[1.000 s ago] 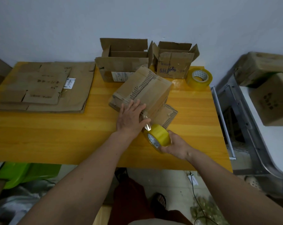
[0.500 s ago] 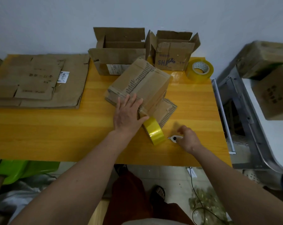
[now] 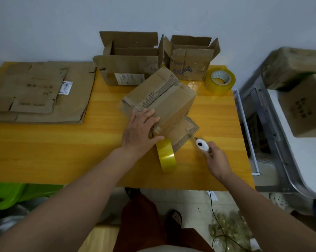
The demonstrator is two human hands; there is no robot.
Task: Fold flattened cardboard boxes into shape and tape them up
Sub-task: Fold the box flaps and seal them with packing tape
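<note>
Head view: I am pressing my left hand (image 3: 141,131), fingers spread flat and gripping nothing, on the near end of the folded cardboard box (image 3: 160,102), which is lying tilted at the middle of the yellow desk (image 3: 44,153). A strip of tape is running from under my thumb down to the tape roll (image 3: 166,155), which is standing on edge on the desk at 6 o'clock from the box, just beside my wrist. At 4 o'clock from the box, my right hand (image 3: 216,160) is clenched around a small white cutter (image 3: 201,144), blurred, its tip pointing towards the loose lower flap of the box. A stack of flattened cardboard boxes (image 3: 39,93) is lying at 9 o'clock, well apart from the one under my hand. Two open boxes are standing against the wall at 12 o'clock: a larger open box (image 3: 130,57) with a white label, and touching its right side a smaller open box (image 3: 190,59) with blue lettering. A second tape roll (image 3: 220,81) is lying flat at 2 o'clock, near the desk's far right corner. Beyond the desk's right edge, more cardboard cartons (image 3: 302,88) are sitting on a metal rack (image 3: 273,135).
</note>
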